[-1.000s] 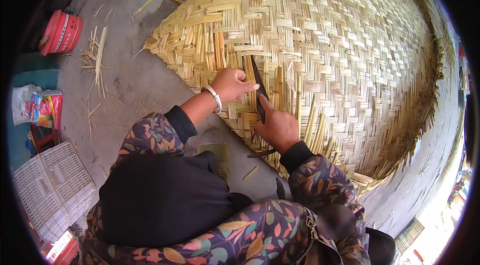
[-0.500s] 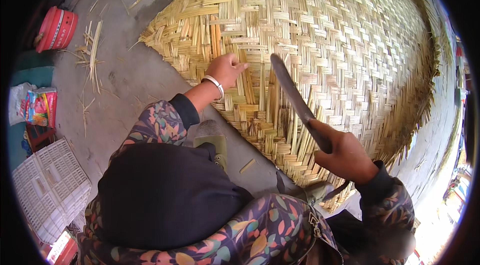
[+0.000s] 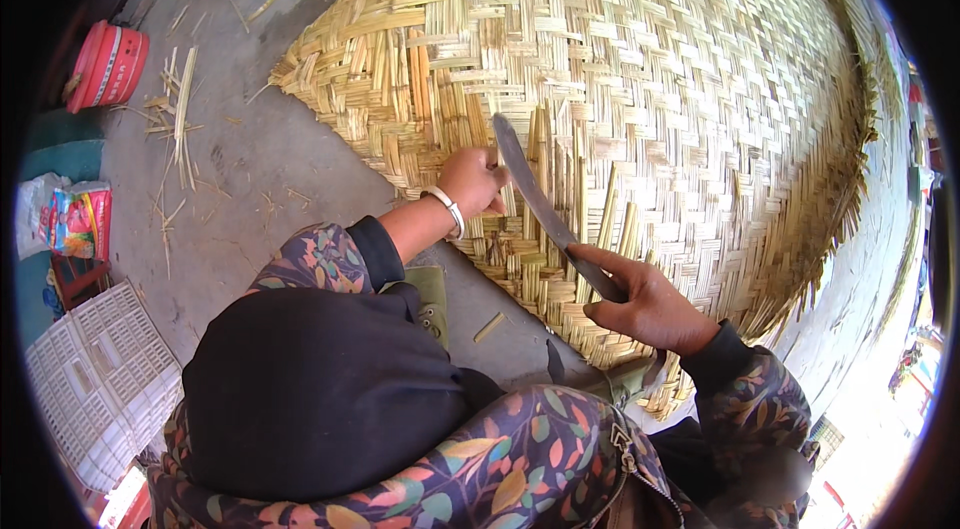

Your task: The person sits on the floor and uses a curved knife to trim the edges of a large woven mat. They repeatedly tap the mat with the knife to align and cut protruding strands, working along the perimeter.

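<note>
A large mat (image 3: 660, 109) of woven yellow-green split strips spreads out before me, with loose strip ends sticking up along its near edge. My right hand (image 3: 650, 304) grips a long, dark, slightly curved metal blade (image 3: 535, 194) by its lower end. The blade slants up and left over the weave, its rounded tip beside the knuckles of my left hand (image 3: 472, 181). That hand, with a pale bangle (image 3: 446, 209) at the wrist, is closed low over the mat's near left part. Its curled fingers hide whatever they hold.
A red bucket (image 3: 108, 66) stands at the far left. Cut strips (image 3: 183, 119) lie scattered on the grey floor (image 3: 240, 169). A white plastic crate (image 3: 105, 374) and a colourful packet (image 3: 80, 219) are at the left. My shoe (image 3: 430, 304) is by the mat's near edge.
My left hand has shifted right and nearer to me over the mat. My right hand has moved left with the blade, whose tip is now close to the left hand.
</note>
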A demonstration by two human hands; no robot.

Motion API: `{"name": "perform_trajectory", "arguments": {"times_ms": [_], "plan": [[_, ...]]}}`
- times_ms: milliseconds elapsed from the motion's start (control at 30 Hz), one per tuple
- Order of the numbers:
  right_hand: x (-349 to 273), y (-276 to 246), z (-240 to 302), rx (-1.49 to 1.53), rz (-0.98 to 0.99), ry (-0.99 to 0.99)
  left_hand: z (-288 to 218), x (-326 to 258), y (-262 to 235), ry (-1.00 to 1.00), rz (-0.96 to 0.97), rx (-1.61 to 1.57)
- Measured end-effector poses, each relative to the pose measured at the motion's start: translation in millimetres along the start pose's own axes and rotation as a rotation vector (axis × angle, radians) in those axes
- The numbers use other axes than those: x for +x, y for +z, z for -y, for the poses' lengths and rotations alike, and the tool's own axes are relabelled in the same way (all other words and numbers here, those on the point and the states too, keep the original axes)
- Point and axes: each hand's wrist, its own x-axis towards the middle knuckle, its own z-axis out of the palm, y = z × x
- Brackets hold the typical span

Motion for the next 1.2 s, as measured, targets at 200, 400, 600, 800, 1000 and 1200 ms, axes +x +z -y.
{"name": "perform_trajectory", "arguments": {"times_ms": [200, 400, 600, 800, 1000, 1200], "plan": [[23.5, 3.0, -16.6, -0.293, -0.122, -0.039, 17.1, -3.1, 3.3, 0.159, -0.077, -0.124], [44.3, 5.6, -16.9, -0.445, -0.174, -0.075, 22.2, 0.4, -0.3, 0.214, -0.144, -0.059], [68.9, 28.7, -24.7, -0.619, -0.284, -0.052, 5.8, 1.1, -2.5, -0.135, -0.114, -0.441], [105.4, 56.3, -32.8, -0.633, -0.494, -0.13, 1.6, -2.1, -7.1, -0.184, 0.022, -0.585], [111.7, 55.2, -29.9, -0.691, -0.473, -0.09, 3.5, 12.6, -8.9, -0.312, 0.029, -0.526], [109.8, 55.5, -22.7, -0.738, -0.434, -0.046, 6.3, 16.1, -3.9, -0.129, -0.083, -0.139]]}}
